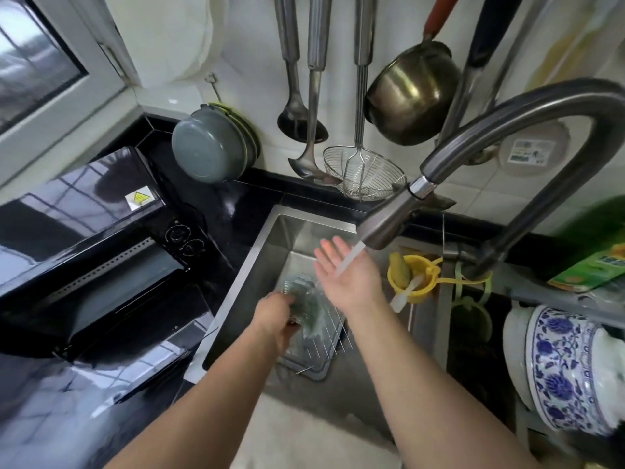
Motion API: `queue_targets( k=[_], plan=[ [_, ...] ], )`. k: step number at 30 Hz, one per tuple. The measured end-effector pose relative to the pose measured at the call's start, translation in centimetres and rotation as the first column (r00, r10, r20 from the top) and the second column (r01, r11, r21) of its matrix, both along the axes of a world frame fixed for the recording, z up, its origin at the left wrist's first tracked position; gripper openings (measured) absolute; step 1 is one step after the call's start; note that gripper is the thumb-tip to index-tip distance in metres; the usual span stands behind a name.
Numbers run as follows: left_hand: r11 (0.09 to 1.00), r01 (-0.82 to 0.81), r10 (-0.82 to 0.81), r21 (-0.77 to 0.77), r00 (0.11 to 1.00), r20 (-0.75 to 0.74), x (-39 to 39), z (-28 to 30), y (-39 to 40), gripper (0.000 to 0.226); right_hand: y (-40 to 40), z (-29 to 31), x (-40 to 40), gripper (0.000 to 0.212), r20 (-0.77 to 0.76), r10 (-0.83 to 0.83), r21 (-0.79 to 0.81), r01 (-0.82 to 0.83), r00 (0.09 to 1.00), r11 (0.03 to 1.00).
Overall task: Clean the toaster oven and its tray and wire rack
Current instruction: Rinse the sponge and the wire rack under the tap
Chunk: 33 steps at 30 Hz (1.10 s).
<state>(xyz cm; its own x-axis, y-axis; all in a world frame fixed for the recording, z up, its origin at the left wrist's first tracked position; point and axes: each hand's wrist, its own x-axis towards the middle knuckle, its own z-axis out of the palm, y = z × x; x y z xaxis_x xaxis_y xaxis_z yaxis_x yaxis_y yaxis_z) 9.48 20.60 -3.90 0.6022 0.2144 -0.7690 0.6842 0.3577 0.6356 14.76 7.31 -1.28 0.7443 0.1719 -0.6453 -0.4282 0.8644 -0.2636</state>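
The wire rack (326,336) and the tray (309,362) lie together at the bottom of the steel sink (270,238), the rack on top of the tray, its thin bars showing toward the right. Both sit directly below the hands, nearer the person than the faucet head.

The left hand (275,314) is down in the sink, fingers curled round a blurred, greenish scrubbing pad (301,294) (its exact make is too smeared to tell), which it holds just above or against the far end of the rack; whether pad and rack touch cannot be told. The right hand (348,270) is flat and relaxed, fingers straight and spread, palm turned toward the stream of water (350,257) that runs from the dark faucet (507,137) and strikes it. This hand is higher than the left one and holds nothing.

The toaster oven (94,252) stands on the black bench (236,198) left of the sink, door hanging down, well apart from both hands.

On the wall behind the sink hang ladles (297,96), a wire skimmer (365,174) and a small brass-coloured pot (411,93). A yellow holder (411,275) hangs on the sink's right side, and a blue-and-white jar (568,370) stands farther right.
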Motion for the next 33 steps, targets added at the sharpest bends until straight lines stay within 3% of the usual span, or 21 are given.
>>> queue_targets(
  k=[5,8,10,11,12,14,15,16,17,19,21,23,26,28,31,33],
  plan=[
    [0.998,-0.052,0.053,-0.031,0.998,0.038,-0.1,0.7,1.9,0.026,2.2,-1.0,3.0,0.056,-0.127,-0.026,0.085,0.037,0.992,0.996],
    [0.997,-0.058,0.06,-0.053,0.997,0.038,0.0,0.9,2.1,0.025,2.4,-1.6,3.5,0.054,-0.156,0.042,-0.018,-0.046,0.987,0.999],
    [0.996,-0.063,0.065,-0.069,0.997,0.034,0.0,1.1,2.1,0.026,2.9,-2.7,4.0,0.048,-0.181,0.143,-0.172,-0.174,0.973,0.969],
    [0.996,-0.063,0.065,-0.067,0.997,0.034,-0.1,1.0,2.0,0.026,3.3,-3.0,4.0,0.043,-0.203,0.234,-0.335,-0.292,0.951,0.896],
    [0.996,-0.059,0.061,-0.059,0.998,0.033,-0.1,1.0,2.0,0.025,3.6,-3.0,3.7,0.038,-0.231,0.336,-0.54,-0.408,0.913,0.737],
    [0.998,-0.049,0.05,-0.044,0.998,0.027,-0.4,0.8,2.0,0.025,3.6,-2.7,2.2,0.033,-0.261,0.522,-0.854,-0.446,0.812,0.266],
    [0.998,-0.044,0.045,-0.044,0.999,0.021,-0.6,0.6,2.0,0.024,3.3,-2.7,1.0,0.033,-0.239,0.598,-0.91,-0.391,0.765,0.137],
    [0.998,-0.04,0.041,-0.05,0.999,0.015,-0.7,0.6,2.0,0.023,2.6,-2.5,-0.4,0.034,-0.209,0.662,-0.927,-0.361,0.72,0.1],
    [0.997,-0.035,0.036,-0.062,0.999,0.008,-0.8,0.6,1.9,0.022,1.7,-2.2,-1.9,0.034,-0.168,0.698,-0.925,-0.356,0.696,0.132],
    [0.996,-0.023,0.023,-0.091,1.0,0.002,-0.6,0.5,1.4,0.02,-0.4,-2.7,-4.8,0.03,-0.095,0.647,-0.895,-0.35,0.756,0.278],
    [0.993,-0.005,0.005,-0.121,1.0,0.002,0.2,0.5,0.1,0.018,-2.5,-3.3,-7.3,0.026,-0.126,0.462,-0.886,-0.309,0.878,0.345],
    [0.99,0.019,-0.019,-0.14,1.0,0.001,1.2,0.7,-1.6,0.016,-4.2,-3.8,-9.0,0.024,-0.179,0.305,-0.852,-0.302,0.935,0.428],
    [0.981,0.073,-0.076,-0.182,0.997,-0.013,2.5,1.0,-3.8,0.015,-6.3,-4.5,-10.3,0.015,-0.22,0.216,-0.851,-0.295,0.951,0.433],
    [0.967,0.1,-0.105,-0.235,0.994,-0.009,2.8,1.2,-4.4,0.021,-7.2,-4.9,-10.5,0.013,-0.256,0.156,-0.81,-0.3,0.954,0.504],
    [0.944,0.156,-0.149,-0.289,0.988,0.046,2.6,1.4,-4.3,0.023,-7.5,-5.2,-10.5,0.025,-0.224,0.156,-0.476,-0.248,0.962,0.844],
    [0.935,0.208,-0.189,-0.288,0.977,0.094,2.4,1.3,-3.9,0.025,-7.2,-5.0,-10.0,0.031,-0.096,0.131,-0.23,-0.15,0.987,0.961]
  ],
)
